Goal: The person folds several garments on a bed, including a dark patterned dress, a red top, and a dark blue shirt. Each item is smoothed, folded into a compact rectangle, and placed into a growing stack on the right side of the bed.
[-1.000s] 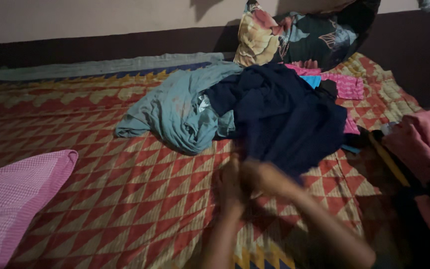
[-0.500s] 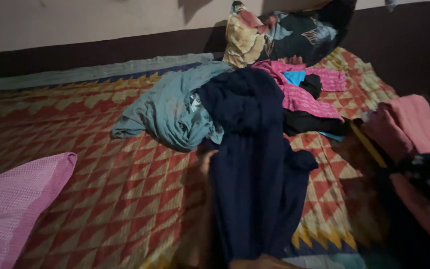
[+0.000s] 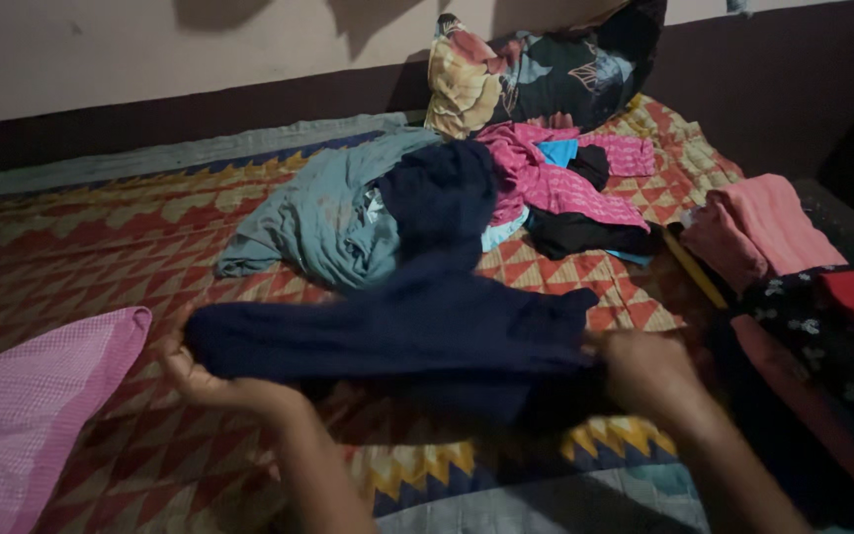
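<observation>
You have the dark navy garment (image 3: 397, 331) stretched between your two hands across the lower middle of the frame. Your left hand (image 3: 212, 381) sits at lower left, fingers closed on the garment's left end, with the cloth running out above your knuckles. Your right hand (image 3: 644, 371) is at lower right of centre, clenched on the other end (the fabric bunches dark just under it, so the exact hold of the fingers is hard to make out). Between your hands the garment hangs as a long horizontal band, lifted a little off the patterned bedspread (image 3: 101, 247), which is red and cream triangles with a yellow and blue zigzag border near the bottom edge. Part of the same navy cloth rises from the band toward the upper centre, where it rests against a crumpled teal cloth (image 3: 328, 213). Just right of that, in the upper middle, lies a pink patterned cloth (image 3: 565, 183) with a small blue piece and a black garment (image 3: 585, 235) beside it. A floral pillow (image 3: 536, 69) leans on the wall at the top. At far left a pink checked fabric (image 3: 22, 415) lies in the lower corner, well apart from your left hand. At the right edge there is a stack of folded clothes (image 3: 763, 227), pink on top.
</observation>
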